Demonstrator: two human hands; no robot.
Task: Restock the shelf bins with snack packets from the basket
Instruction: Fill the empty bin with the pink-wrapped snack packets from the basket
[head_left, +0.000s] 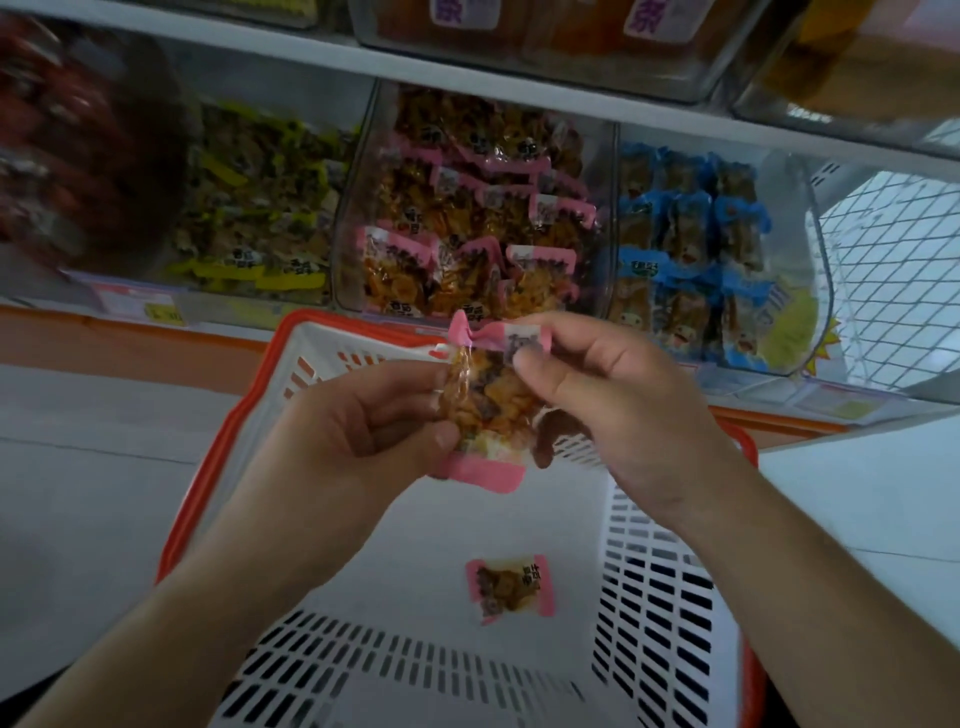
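Note:
Both hands hold pink-edged snack packets (491, 400) above the white basket (670, 597) with its orange rim. My left hand (363, 415) grips the packets' left side and bottom. My right hand (608, 384) pinches the top pink edge between thumb and fingers. One more pink packet (509, 587) lies on the basket floor. Straight ahead, the clear shelf bin (358, 218) holds many of the same pink packets.
A bin of yellow-edged packets (260, 208) stands left of the pink bin, a bin of blue packets (691, 244) to its right. Red packets (62, 145) blur at far left. An upper shelf (519, 88) carries more bins. A wire mesh panel (893, 260) is at right.

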